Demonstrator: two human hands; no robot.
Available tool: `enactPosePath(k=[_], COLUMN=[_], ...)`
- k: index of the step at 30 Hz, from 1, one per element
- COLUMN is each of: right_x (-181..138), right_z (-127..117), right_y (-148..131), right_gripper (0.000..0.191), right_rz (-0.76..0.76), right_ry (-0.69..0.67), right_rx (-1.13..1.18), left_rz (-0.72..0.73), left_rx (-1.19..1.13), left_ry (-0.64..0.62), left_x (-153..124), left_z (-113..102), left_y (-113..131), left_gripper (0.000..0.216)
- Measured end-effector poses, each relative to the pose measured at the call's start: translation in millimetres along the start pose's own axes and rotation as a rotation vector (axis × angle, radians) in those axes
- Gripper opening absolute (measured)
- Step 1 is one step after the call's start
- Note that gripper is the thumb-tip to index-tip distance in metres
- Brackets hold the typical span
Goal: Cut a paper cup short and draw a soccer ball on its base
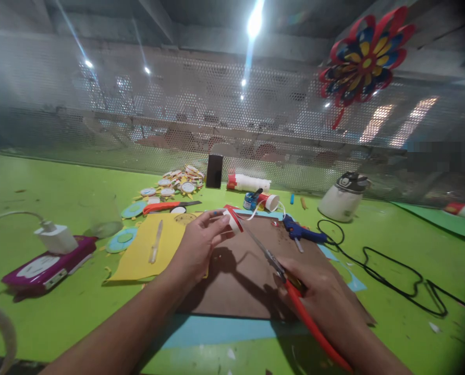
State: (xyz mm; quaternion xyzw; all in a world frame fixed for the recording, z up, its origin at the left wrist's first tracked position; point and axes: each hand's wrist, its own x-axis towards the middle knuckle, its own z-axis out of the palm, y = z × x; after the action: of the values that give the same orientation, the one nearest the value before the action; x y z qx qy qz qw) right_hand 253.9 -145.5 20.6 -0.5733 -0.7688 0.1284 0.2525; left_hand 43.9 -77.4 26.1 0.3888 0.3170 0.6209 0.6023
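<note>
Left hand [199, 242]: I have it pinching the red-and-white ring [234, 221] above the brown board [232, 297]; my right hand [318, 289] grips scissors [296, 300] there, and a blade slip could nick the left hand.

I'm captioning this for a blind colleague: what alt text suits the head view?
A person's left hand holds a small red-and-white piece; the right hand holds red-handled scissors pointing towards it, above a brown board on a green table.
</note>
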Motion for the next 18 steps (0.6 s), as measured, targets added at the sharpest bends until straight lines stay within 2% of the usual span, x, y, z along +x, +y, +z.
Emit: enactPosePath(k=[7, 13, 18], right_x=[0.3, 0.2, 0.7], right_z=[-1.3, -4.1, -3.3], right_y=[1.1, -2.0, -1.6], right_gripper=[0.034, 0.033, 0.041], right_rz=[0.026, 0.07, 0.081], right_ry=[-0.037, -0.05, -0.049], right_rx=[-0.036, -0.079, -0.037], left_rz=[0.004, 0.038, 0.039], left_rx=[0.08, 0.102, 0.122], left_ry=[0.045, 0.048, 0.026], left_x=[1.9, 0.4, -1.2], left_z=[-2.6, -2.5, -1.1], left_y=[-2.5, -3.9, -2.0], left_gripper=[0.033, 0.033, 0.037])
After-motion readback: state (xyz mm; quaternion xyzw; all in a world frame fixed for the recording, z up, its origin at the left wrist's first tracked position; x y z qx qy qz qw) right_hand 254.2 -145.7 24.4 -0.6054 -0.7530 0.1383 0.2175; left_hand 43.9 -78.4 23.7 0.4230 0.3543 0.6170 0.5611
